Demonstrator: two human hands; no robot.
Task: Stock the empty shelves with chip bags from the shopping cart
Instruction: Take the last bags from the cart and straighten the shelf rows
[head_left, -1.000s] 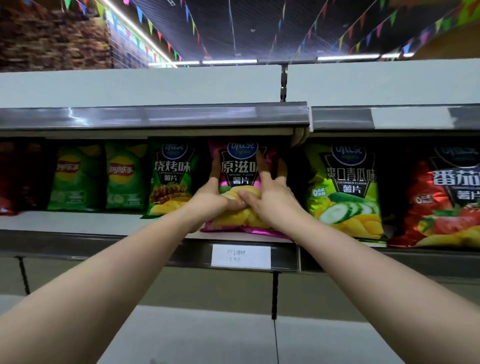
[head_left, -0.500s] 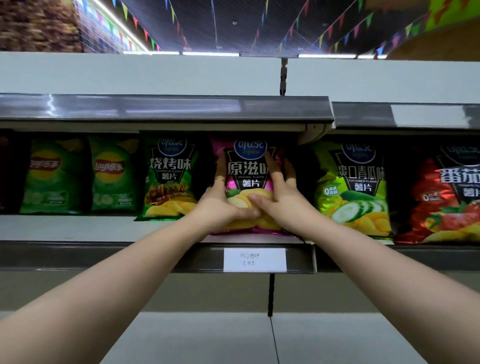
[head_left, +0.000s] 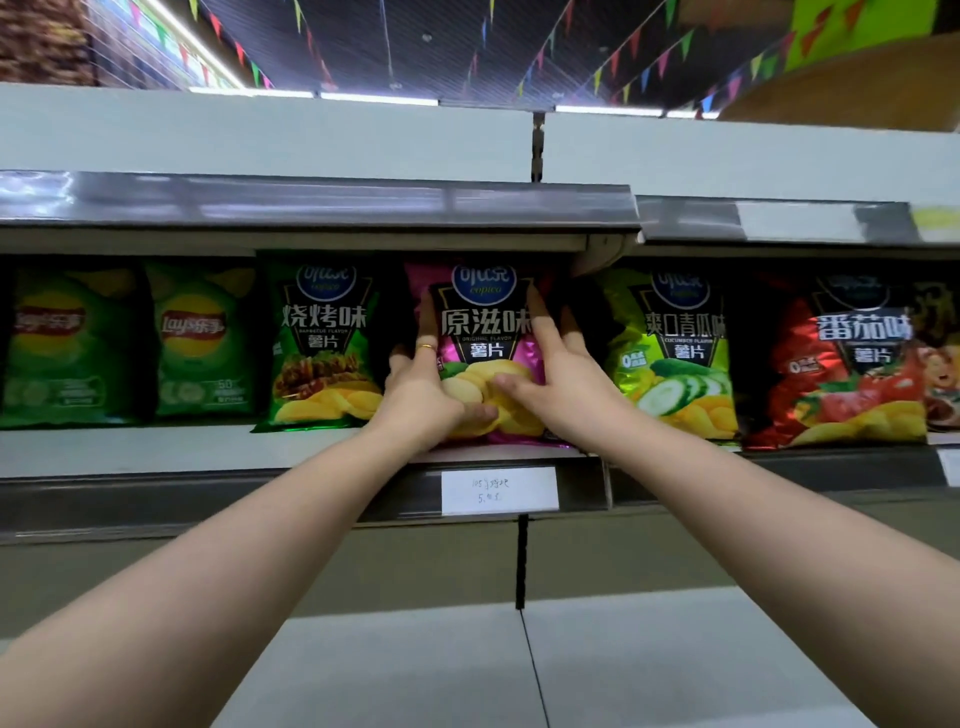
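A pink chip bag (head_left: 485, 332) stands upright on the middle of the shelf (head_left: 182, 452). My left hand (head_left: 423, 397), with a gold ring, grips its left side, thumb across the front. My right hand (head_left: 563, 382) grips its right side, index finger stretched up along the bag's edge. On its left stands a dark green barbecue bag (head_left: 322, 348), on its right a lime cucumber bag (head_left: 675, 353). The shopping cart is out of sight.
Two green Lay's bags (head_left: 192, 343) stand at the far left and a red tomato bag (head_left: 841, 364) at the right. A shelf (head_left: 311, 202) hangs low above the bags. A white price label (head_left: 498, 491) sits on the shelf's front rail.
Both hands have pushed the pink bag further back and more upright on the shelf. The view has shifted slightly closer and to the left.
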